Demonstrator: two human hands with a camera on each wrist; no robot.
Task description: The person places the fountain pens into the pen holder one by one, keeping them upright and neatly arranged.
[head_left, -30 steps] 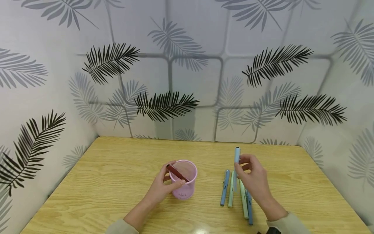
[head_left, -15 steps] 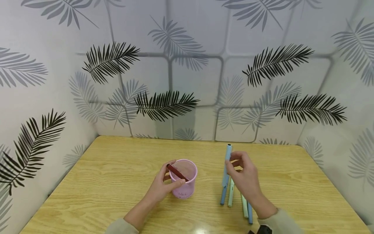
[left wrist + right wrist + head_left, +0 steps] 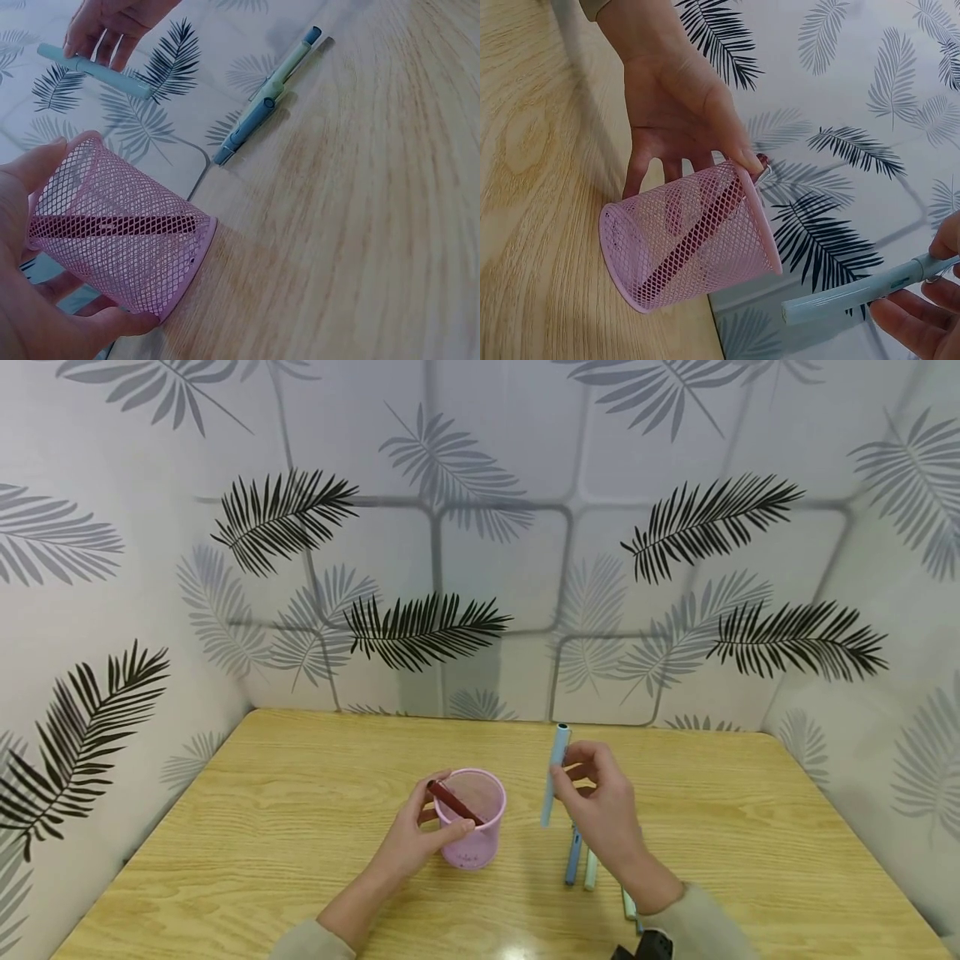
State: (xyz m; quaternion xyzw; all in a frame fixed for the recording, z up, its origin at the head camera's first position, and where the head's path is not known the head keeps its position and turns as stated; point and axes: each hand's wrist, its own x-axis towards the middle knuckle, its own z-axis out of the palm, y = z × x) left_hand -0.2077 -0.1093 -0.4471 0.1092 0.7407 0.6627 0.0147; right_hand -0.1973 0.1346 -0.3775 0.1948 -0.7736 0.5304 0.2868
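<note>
My left hand (image 3: 419,830) grips a pink mesh pen holder (image 3: 476,850) from its left side, thumb at the rim. A dark red pen (image 3: 112,226) leans inside the holder, its end poking out over the rim. To the right of the holder, my right hand (image 3: 602,799) pinches a light blue pen (image 3: 554,774) between thumb and fingers. That pen hangs above the table, nearly upright with its lower end tipped toward the holder. In the right wrist view the pen's lower end (image 3: 802,310) is apart from the holder's rim.
Several pens lie on the wooden table (image 3: 300,827) below the right forearm, among them a blue pen (image 3: 573,858) and a pale green pen (image 3: 591,870). The forearm partly hides them. A leaf-patterned wall covering (image 3: 495,568) borders the table at the back and sides.
My right hand has moved left with the light blue pen, from above the lying pens toward the pen holder. The left hand and the holder stay in place.
</note>
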